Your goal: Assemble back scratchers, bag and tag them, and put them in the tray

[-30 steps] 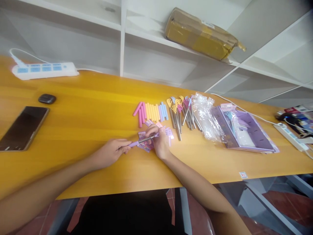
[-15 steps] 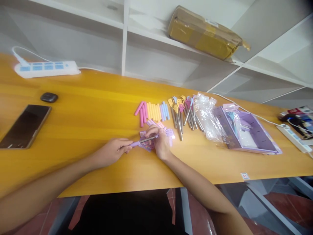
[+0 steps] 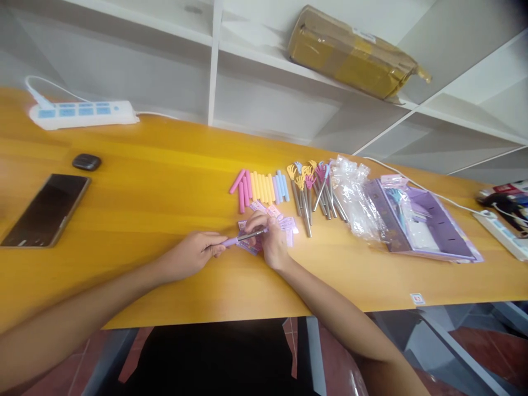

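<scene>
Between my two hands is a back scratcher [image 3: 247, 236] with a purple handle and a metal rod. My left hand [image 3: 193, 254] is closed around the handle end. My right hand [image 3: 273, 245] is closed at the other end, near the purple claw head, which it partly hides. Beneath lie small printed cards [image 3: 248, 246], partly covered by my right hand. Just beyond them, handle sleeves [image 3: 259, 187] in pink, yellow, purple and blue lie in a row. To their right, several metal rods with coloured claw heads [image 3: 307, 184] are bunched together.
Clear plastic bags [image 3: 357, 203] lie beside an open purple box [image 3: 449, 228] on the right. At left are a phone [image 3: 46, 210], a small black case [image 3: 86, 161] and a power strip [image 3: 84, 114]. A taped parcel [image 3: 355, 52] rests on the shelf above.
The whole view has shifted slightly, so things sit a little further right. Both hands keep their grip on the back scratcher, with hardly any visible movement.
</scene>
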The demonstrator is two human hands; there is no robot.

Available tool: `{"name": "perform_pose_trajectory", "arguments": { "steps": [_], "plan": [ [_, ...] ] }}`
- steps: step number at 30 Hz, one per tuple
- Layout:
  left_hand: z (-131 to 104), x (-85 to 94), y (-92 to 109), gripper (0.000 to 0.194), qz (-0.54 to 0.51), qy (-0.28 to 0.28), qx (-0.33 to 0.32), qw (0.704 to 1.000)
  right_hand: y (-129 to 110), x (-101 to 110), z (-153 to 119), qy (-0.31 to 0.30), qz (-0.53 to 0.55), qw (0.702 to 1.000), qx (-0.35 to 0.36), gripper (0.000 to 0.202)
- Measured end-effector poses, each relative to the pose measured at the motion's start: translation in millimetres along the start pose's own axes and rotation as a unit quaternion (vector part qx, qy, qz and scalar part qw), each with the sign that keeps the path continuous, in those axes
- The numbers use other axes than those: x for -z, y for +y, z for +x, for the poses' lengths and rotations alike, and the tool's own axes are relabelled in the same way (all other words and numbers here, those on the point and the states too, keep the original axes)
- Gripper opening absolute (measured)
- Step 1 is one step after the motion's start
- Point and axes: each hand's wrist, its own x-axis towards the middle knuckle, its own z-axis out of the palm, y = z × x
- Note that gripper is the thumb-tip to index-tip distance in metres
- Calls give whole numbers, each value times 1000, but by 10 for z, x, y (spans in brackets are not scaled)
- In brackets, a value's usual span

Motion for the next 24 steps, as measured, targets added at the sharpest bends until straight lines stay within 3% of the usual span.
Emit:
{"name": "perform_pose_trajectory", "arguments": {
  "steps": [6,14,19,24],
  "plan": [
    [7,2,40,28,16,-3,6,1000,-20,3,-36,8,21,1000,16,61],
    [-8,52,128,34,56,-17,22,998,0,118,39,-45,65,994,-69,68],
    [-5,64,72,38,107,-6,52,993,24,146,49,-59,65,994,-70,71],
    [6,111,20,38,156,26,39,987,14,146,39,-78,69,992,-67,71]
  ]
}}
